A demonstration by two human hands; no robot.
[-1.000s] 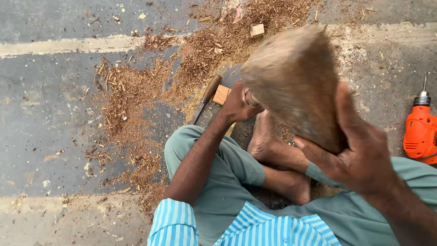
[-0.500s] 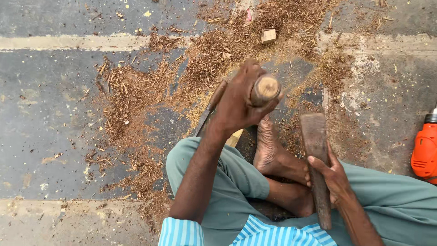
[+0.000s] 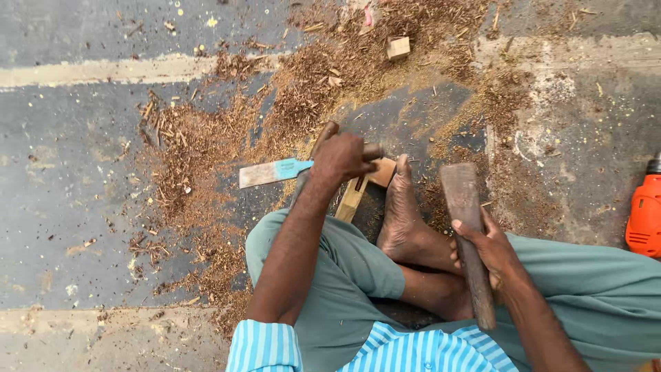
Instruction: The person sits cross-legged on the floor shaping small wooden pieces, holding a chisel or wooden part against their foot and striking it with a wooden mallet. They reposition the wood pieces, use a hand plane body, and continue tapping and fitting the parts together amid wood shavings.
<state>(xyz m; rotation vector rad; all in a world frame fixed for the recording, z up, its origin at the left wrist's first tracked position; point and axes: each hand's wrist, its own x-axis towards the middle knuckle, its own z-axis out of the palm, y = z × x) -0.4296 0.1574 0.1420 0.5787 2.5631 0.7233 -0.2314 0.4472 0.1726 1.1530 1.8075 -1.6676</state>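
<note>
While a second ago the wooden mallet was swung up close to the camera, filling much of the view, and half a second ago it had come down beside the knee, it now rests low, so the striking has paused. Going from the left: wood shavings (image 3: 206, 158) lie thick across the grey floor (image 3: 69, 227), fanning out from the work spot. Next comes a flat chisel blade (image 3: 272, 172), pale metal with a light blue band, which juts leftward from under the left hand (image 3: 341, 158); half a second ago that hand was raised around a round wooden handle end, and it has since dropped and turned so the blade lies nearly level. The left hand is clamped on the chisel's handle, pressing toward the pale wooden piece (image 3: 361, 186) that lies on the floor just beside the bare foot (image 3: 403, 220), which seems to pin it. Further right, the right hand (image 3: 492, 251) is closed on the handle of the wooden mallet (image 3: 465, 213), its head pointing away from the person and lying near the foot. A small wood block (image 3: 398, 47) sits well apart at the top, and an orange power drill (image 3: 645, 213) lies at the far right edge. I judge that the tool is being repositioned for a fresh cut.
</note>
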